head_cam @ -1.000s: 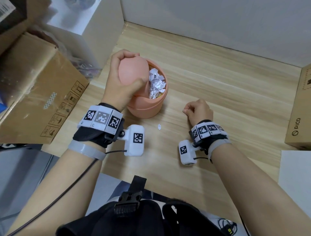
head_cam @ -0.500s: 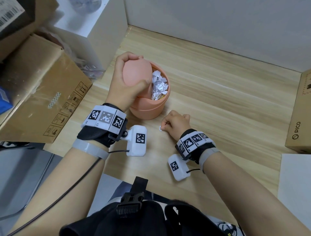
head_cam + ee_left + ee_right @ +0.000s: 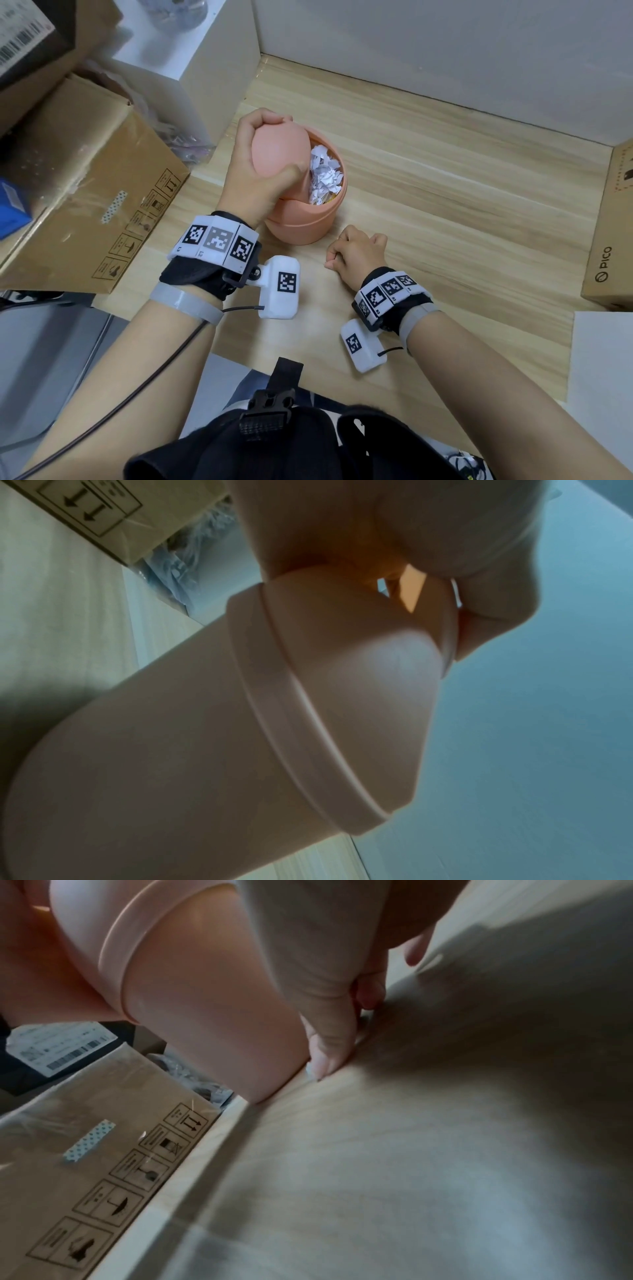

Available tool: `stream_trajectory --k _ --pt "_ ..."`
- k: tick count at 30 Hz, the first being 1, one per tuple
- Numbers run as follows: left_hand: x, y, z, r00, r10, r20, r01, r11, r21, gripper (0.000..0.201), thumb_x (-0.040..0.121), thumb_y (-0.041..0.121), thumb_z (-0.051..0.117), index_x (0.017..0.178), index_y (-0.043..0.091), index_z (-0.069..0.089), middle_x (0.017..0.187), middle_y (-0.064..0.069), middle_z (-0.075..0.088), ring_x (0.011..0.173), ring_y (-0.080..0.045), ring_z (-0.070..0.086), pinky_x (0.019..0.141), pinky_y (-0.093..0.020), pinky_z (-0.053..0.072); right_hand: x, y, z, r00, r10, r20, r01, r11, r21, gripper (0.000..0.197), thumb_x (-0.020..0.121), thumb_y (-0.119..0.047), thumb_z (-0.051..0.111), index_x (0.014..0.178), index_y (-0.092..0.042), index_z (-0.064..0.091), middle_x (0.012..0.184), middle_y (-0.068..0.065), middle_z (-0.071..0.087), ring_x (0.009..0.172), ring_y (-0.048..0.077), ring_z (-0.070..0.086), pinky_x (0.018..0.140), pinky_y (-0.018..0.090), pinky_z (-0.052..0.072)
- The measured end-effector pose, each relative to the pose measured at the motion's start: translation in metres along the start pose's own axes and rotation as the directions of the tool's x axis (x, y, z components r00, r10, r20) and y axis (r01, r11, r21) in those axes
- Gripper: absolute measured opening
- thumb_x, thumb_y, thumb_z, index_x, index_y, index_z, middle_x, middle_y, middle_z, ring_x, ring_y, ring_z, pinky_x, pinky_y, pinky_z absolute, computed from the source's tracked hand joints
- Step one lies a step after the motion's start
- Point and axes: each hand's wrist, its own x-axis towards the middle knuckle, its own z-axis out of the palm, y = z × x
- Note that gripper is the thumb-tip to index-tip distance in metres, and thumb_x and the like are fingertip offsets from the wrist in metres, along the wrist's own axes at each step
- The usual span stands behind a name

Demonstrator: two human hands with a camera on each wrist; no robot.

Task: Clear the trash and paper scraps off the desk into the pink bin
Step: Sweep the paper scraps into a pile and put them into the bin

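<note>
Head view: centre frame, pink bin (image 3: 308,219) upright on the wooden desk (image 3: 445,192), swing lid (image 3: 281,150) tipped open and gripped by the left hand (image 3: 255,171), fingers curled over its top, thumb along the near edge. Crumpled white paper (image 3: 323,178) filling the opening. Just right of and below the bin, right hand (image 3: 356,255) knuckles-up on the desk, fingers curled under, tips pressed down at a tiny scrap; scrap itself hidden here.

Left wrist view: bin wall (image 3: 171,750) filling the frame from lower left, lid at upper centre with fingers wrapped round it.

Right wrist view: fingertips (image 3: 325,1053) pinched down at the desk surface right beside the bin base (image 3: 240,1047), centre frame; a pale fleck at the nails, too small to confirm as held. Cardboard box (image 3: 85,1137) at lower left.

Likely step: picking up the last small scrap. Next: a firm nail pinch, a lift over the rim, release into the held-open mouth.
</note>
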Motion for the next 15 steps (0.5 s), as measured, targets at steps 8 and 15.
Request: stream_trajectory --k 8,15 --pt "0.001 0.005 0.006 0.999 -0.04 0.007 0.04 0.999 0.011 0.051 0.063 0.011 0.062 0.104 0.035 0.044 0.123 0.009 0.054 0.117 -0.011 0.05 0.094 -0.018 0.041 -0.003 -0.013 -0.091 0.939 0.152 -0.309 -0.012 0.911 0.412 0.027 0.081 -0.023 0.062 0.062 -0.034 0.046 0.073 -0.015 0.039 0.075 0.0 0.042 0.074 0.028 0.014" --pt "0.008 0.011 0.038 0.992 -0.052 0.117 0.046 0.998 0.051 0.05 0.054 0.035 0.06 0.098 0.053 0.044 0.122 0.017 0.054 0.124 -0.021 0.045 0.105 -0.039 0.037 0.002 -0.035 -0.154 0.959 0.058 -0.277 -0.019 0.99 0.142 0.018 0.072 -0.029 0.072 0.066 -0.03 0.055 0.068 -0.015 0.045 0.075 0.004 0.047 0.065 0.033 0.01"
